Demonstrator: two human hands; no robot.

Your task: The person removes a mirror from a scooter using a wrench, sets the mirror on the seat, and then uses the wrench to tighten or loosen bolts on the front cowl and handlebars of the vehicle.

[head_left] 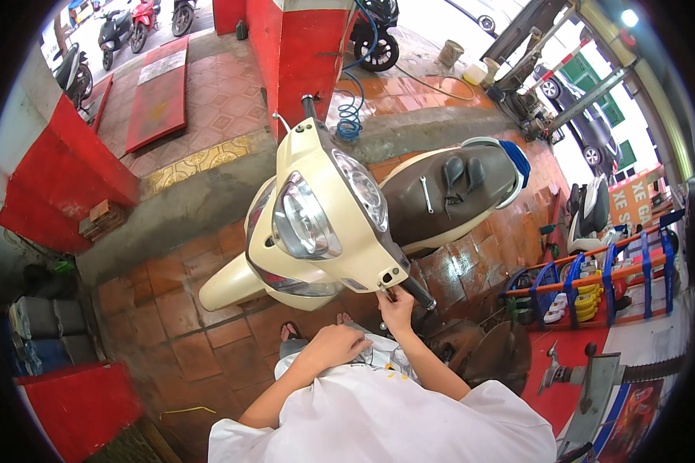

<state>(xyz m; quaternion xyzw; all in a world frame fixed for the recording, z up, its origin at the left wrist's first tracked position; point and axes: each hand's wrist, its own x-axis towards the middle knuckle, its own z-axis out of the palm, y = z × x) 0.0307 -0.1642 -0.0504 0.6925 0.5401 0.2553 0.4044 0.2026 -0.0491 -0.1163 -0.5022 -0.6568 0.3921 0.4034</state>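
A cream scooter (324, 224) stands before me, its front wheel fender pointing left and its brown seat (417, 197) to the right. My right hand (396, 310) is at the underside of the handlebar cover, beside the black grip (418, 293). Its fingers are bent and closed there; what they pinch is too small to make out. My left hand (338, 345) is held close to my waist, fingers curled down and partly hidden, by a greyish shiny thing I cannot identify. On the seat lie a wrench (427, 194) and a pair of black mirrors (454, 174).
A red pillar (307, 58) rises behind the scooter, near a coiled blue hose (349, 116). To the right stands a blue and orange rack (594, 285) of bottles. A grey stand with a lever (594, 386) is at lower right. Tiled floor (162, 309) lies left.
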